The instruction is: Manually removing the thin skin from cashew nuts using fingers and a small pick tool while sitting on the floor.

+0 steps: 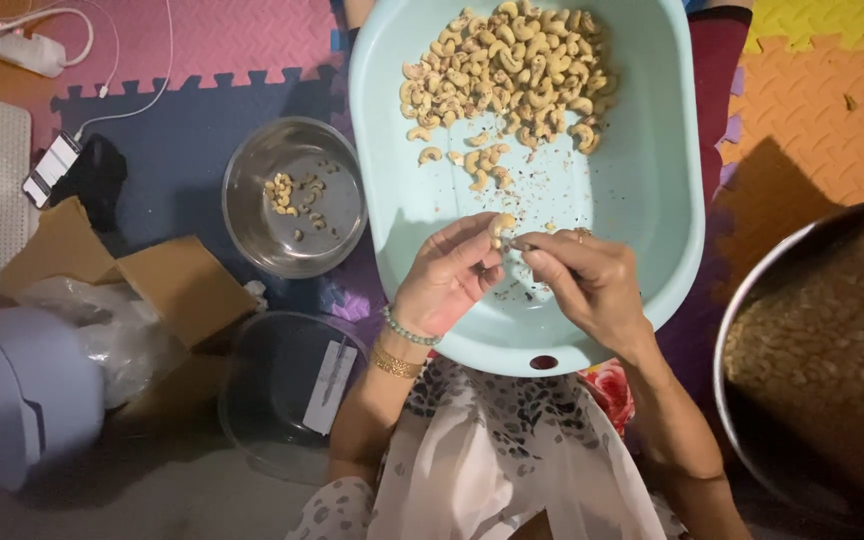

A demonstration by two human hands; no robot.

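Left hand [449,272] pinched 1 cashew [500,227] at its fingertips, frame center, over the near end of the pale blue tub [652,200]. Right hand [582,280] closed on a small tool, tip touching the nut from the right; tool type unclear. Nut's long axis roughly vertical. Cashew pile [512,70] lay up-frame, steel bowl [295,197] to the left, nearer the left hand.

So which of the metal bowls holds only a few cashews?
The small steel bowl left of the pale blue tub; a handful of cashews dots its bottom, while the big metal bowl at right is heaped.
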